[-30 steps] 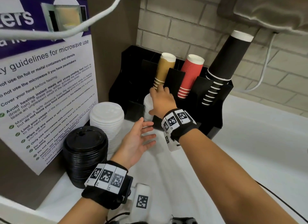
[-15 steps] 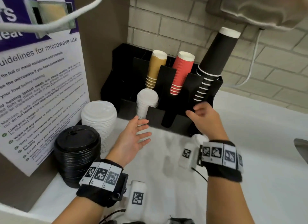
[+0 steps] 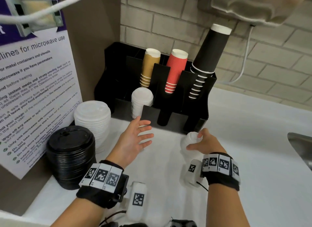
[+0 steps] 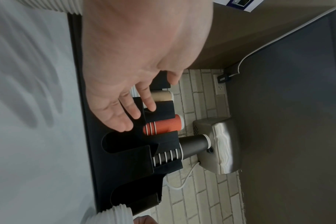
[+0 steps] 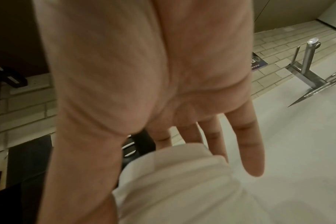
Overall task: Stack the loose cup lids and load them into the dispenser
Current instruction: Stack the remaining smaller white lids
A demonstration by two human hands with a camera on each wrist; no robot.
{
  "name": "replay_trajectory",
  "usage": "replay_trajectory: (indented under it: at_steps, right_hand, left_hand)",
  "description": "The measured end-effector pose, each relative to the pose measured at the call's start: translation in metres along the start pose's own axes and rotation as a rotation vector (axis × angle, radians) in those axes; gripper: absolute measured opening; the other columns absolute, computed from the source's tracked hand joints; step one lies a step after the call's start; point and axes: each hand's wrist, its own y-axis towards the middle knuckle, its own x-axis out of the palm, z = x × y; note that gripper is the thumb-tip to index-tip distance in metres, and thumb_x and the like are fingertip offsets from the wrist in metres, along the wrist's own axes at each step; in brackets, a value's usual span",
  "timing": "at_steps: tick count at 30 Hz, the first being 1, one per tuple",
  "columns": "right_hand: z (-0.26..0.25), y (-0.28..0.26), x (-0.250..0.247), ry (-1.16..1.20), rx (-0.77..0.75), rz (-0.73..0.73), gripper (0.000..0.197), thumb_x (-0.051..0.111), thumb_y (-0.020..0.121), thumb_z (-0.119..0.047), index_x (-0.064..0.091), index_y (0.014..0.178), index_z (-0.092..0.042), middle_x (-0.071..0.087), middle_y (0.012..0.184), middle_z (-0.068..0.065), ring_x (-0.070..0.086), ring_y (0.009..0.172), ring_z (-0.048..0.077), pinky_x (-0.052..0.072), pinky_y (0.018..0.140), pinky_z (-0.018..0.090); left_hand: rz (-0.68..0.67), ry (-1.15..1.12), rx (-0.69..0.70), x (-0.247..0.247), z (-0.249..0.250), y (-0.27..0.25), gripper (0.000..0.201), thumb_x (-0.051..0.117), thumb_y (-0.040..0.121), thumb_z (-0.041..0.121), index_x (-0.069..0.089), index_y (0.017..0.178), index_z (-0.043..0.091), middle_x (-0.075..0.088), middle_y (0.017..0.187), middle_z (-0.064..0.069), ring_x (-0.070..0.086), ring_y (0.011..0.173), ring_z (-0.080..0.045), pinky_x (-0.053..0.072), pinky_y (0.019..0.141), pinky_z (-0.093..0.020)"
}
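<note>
White lids (image 3: pixel 141 101) stood loaded in the dispenser (image 3: pixel 194 115) slot; your right hand (image 3: pixel 205 144) had since dropped onto a second small lid stack (image 3: pixel 190 142) on the counter, grasping it, while your left hand (image 3: pixel 135 140) hovered released.

Bare white table (image 3: pixel 253 142) stretches to the right of the black dispenser (image 3: pixel 194 123), leaving a hand free passage there. On the left the way is blocked by a stack of white lids (image 3: pixel 92 118) and a stack of black lids (image 3: pixel 70 152) standing against the poster (image 3: pixel 33 91). Two front slots of the dispenser stand free; tall stacks of cups (image 3: pixel 207 57) rise behind them, close under the hand dryer (image 3: pixel 253 5).
</note>
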Motion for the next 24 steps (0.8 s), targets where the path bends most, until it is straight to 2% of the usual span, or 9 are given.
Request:
replay_trajectory:
  at_steps: [6,10,12,15,17,20,24]
  right_hand:
    - [0.002,-0.001,-0.006,0.028,-0.037,0.035,0.058,0.082,0.071,-0.030,0.038,0.106,-0.017,0.050,0.105,0.006,0.052,0.092,0.026,0.039,0.071,0.031]
    - [-0.009,-0.010,-0.021,0.107,-0.180,0.040,0.058,0.083,0.068,-0.034,0.039,0.104,-0.023,0.051,0.093,-0.004,0.054,0.088,0.020,0.038,0.062,0.028]
    - [-0.025,-0.019,-0.024,0.224,-0.329,-0.020,0.058,0.085,0.066,-0.033,0.041,0.104,-0.029,0.057,0.096,-0.003,0.058,0.088,0.015,0.044,0.067,0.027]
    - [-0.053,-0.035,-0.017,0.351,-0.538,-0.169,0.063,0.085,0.064,-0.035,0.043,0.109,-0.046,0.065,0.104,-0.002,0.064,0.095,0.013,0.051,0.079,0.025]
    - [-0.069,-0.042,-0.008,0.365,-0.627,-0.261,0.067,0.083,0.062,-0.039,0.044,0.115,-0.053,0.066,0.108,-0.004,0.065,0.098,0.009,0.051,0.081,0.020]
    - [-0.081,-0.043,0.004,0.352,-0.706,-0.324,0.069,0.085,0.067,-0.033,0.048,0.122,-0.052,0.063,0.114,-0.009,0.060,0.107,0.007,0.050,0.090,0.023]
    - [-0.084,-0.042,0.004,0.363,-0.770,-0.370,0.064,0.085,0.070,-0.028,0.053,0.122,-0.046,0.062,0.116,-0.014,0.058,0.110,0.004,0.052,0.093,0.025]
  left_hand:
    - [0.010,0.010,0.016,-0.001,0.000,-0.003,0.040,0.043,0.098,0.049,0.068,0.106,0.020,0.065,0.111,-0.004,0.068,0.094,-0.020,0.053,0.081,-0.034]
    - [0.006,0.016,0.022,0.003,0.001,-0.005,0.036,0.046,0.097,0.047,0.067,0.108,0.020,0.064,0.116,-0.005,0.067,0.098,-0.021,0.053,0.080,-0.033]
    - [-0.034,0.040,0.031,0.008,0.001,-0.008,0.035,0.053,0.092,0.049,0.065,0.115,0.026,0.063,0.122,-0.003,0.067,0.102,-0.020,0.054,0.082,-0.033]
    - [-0.173,0.068,0.047,0.016,-0.002,-0.012,0.062,0.059,0.076,0.057,0.049,0.135,0.042,0.056,0.134,0.002,0.063,0.114,-0.023,0.054,0.093,-0.040]
    - [-0.260,0.021,0.074,0.020,-0.006,-0.015,0.073,0.061,0.074,0.055,0.037,0.143,0.047,0.054,0.139,0.002,0.062,0.118,-0.025,0.053,0.097,-0.046]
    - [-0.301,-0.033,0.137,0.018,-0.008,-0.016,0.071,0.058,0.080,0.047,0.033,0.147,0.045,0.057,0.139,-0.005,0.062,0.120,-0.026,0.051,0.097,-0.051]
    - [-0.268,-0.036,0.177,0.008,-0.005,-0.017,0.062,0.057,0.085,0.039,0.040,0.144,0.037,0.056,0.138,-0.011,0.061,0.121,-0.031,0.051,0.098,-0.051]
